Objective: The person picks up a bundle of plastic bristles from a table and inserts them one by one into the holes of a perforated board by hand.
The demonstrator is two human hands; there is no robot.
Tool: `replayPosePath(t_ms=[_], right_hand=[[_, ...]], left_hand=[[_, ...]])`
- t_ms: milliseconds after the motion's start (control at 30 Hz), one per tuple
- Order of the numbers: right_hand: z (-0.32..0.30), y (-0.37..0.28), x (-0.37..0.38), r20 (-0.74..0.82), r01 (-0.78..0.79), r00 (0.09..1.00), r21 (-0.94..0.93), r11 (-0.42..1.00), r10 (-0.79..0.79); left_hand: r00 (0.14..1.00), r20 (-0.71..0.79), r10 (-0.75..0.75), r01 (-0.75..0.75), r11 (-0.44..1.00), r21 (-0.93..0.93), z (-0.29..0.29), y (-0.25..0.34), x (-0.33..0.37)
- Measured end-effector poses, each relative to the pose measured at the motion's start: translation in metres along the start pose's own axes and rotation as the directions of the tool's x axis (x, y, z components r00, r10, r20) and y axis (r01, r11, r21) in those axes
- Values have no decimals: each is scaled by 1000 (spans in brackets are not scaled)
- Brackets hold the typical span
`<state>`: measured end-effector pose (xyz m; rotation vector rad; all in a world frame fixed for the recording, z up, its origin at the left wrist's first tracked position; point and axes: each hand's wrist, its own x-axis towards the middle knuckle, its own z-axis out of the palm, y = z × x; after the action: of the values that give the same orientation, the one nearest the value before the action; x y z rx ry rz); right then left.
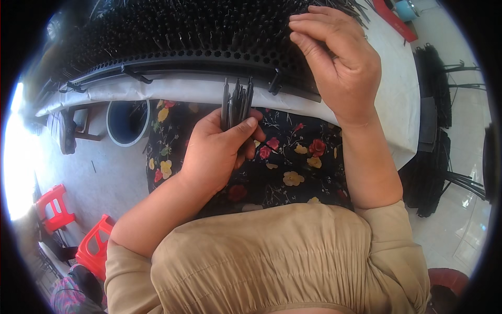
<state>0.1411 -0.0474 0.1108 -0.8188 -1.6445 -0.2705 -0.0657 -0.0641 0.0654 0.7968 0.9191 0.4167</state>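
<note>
Head view: your left hand (219, 149) grasps a bundle of dark pins (236, 102) at frame centre. Your right hand (337, 63), upper right, pinches at the perforated black board (172, 42) on the counter (397, 94); most holes look filled already.

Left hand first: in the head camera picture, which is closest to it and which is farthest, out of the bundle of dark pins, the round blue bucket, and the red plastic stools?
Counting out from the left hand:
1. Bundle of dark pins, held upright in its fingers.
2. Round blue bucket, on the floor to the person's left, below the table edge.
3. Red plastic stools, farthest, at the lower left on the floor.
</note>
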Motion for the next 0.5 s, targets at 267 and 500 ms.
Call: replayPosePath(t_ms=[267,500], right_hand=[[-22,-22,-21,75,-289,944,-291,912,323],[-14,-68,-43,429,-903,430,193,384,795]], left_hand=[[985,169,35,-20,996,-92,1,2,-4],[976,173,129,-127,992,-28,13,3,-11]])
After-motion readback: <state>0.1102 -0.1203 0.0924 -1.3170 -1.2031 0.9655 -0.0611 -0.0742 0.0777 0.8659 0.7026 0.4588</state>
